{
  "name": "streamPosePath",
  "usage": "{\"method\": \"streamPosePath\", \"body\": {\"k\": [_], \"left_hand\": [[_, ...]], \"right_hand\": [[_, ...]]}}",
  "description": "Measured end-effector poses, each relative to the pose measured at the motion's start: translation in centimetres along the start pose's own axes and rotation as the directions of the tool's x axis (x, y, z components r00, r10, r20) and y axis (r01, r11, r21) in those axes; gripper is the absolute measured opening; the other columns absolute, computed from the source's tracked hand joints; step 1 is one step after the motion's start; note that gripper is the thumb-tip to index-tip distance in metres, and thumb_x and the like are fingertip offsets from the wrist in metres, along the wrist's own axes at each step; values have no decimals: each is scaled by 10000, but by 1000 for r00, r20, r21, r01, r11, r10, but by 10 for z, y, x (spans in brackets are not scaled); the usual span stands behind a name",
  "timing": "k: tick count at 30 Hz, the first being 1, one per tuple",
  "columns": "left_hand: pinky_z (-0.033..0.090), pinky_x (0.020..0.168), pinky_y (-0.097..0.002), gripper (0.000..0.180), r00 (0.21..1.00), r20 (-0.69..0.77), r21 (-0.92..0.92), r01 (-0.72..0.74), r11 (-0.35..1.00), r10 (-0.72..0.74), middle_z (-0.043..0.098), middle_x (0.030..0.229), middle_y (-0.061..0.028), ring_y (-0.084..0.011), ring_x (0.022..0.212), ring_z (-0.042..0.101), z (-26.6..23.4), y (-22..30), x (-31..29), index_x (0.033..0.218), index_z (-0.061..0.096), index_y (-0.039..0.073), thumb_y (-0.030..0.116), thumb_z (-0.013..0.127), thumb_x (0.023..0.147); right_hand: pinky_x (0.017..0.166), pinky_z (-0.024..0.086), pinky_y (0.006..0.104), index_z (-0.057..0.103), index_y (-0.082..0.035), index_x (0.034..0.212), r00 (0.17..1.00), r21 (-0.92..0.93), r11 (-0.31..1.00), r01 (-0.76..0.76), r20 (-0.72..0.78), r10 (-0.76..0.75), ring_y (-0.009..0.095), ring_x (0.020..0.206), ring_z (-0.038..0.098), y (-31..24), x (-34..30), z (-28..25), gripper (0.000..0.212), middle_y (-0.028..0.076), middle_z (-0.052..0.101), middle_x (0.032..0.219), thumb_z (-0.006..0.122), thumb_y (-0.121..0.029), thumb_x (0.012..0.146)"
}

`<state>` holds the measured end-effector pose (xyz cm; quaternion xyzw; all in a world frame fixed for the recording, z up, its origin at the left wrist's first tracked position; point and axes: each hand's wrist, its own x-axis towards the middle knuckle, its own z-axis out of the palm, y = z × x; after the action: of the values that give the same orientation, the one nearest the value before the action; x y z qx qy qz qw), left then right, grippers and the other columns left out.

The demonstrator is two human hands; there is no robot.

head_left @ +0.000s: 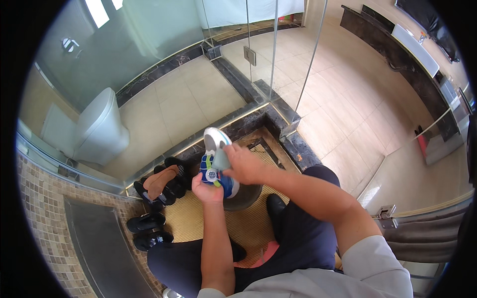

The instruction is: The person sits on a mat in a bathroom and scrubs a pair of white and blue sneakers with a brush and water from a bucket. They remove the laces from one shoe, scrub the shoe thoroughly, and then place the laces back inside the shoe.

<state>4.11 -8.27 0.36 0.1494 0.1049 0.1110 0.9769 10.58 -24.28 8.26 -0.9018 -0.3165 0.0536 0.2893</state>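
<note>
A blue, white and lime-green sneaker is held up in front of me, its pale end pointing away. My left hand is closed around its near part, by the round white dial on top. Against the sneaker's upper my right hand presses a soft-looking grey-green pad; whether it is a cloth or a sponge I cannot tell. Fingers of the right hand are wrapped over the pad. Below both hands sits a round dark basin, partly hidden by the sneaker and my right arm.
Several dark shoes and a brown pair line the left side of the ribbed yellow mat. A dark stone kerb and glass panels stand ahead. Beyond are a white toilet and a dark counter with a basin.
</note>
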Motion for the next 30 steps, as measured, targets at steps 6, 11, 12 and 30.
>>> {"method": "streamPosePath", "body": {"k": [6,11,12,30], "left_hand": [[474,1025,-455,487,996,-86,-56,-33,998,28,676,1225,-157,-348,1104,648,-18,-4,11,1230,613,-55,273,508,886],[409,1125,-492,529,991,-124,-180,-66,981,44,617,1343,-187,-358,1228,584,-25,3,20,1315,572,-55,285,504,915],[406,1127,-492,520,982,-184,-208,-71,976,32,620,1339,-187,-356,1221,588,-32,5,23,1314,573,-52,284,507,923],[431,1031,-460,687,999,9,-104,42,994,-41,607,1349,-149,-341,1238,544,-36,-4,13,1420,502,29,545,404,977]], "right_hand": [[888,517,503,433,50,1290,961,57,993,-101,-252,112,456,1065,589,21,23,-15,643,285,555,1171,763,-280,848],[831,562,508,395,107,1204,968,113,994,6,-251,23,505,1010,625,15,8,12,694,336,534,1180,787,-303,804],[817,565,506,400,116,1193,966,165,986,-10,-255,52,507,986,631,15,20,3,689,341,532,1176,784,-306,808],[770,585,475,464,74,1144,994,65,997,-42,-97,48,443,978,673,-3,8,4,600,286,581,1154,736,-377,856]]}}
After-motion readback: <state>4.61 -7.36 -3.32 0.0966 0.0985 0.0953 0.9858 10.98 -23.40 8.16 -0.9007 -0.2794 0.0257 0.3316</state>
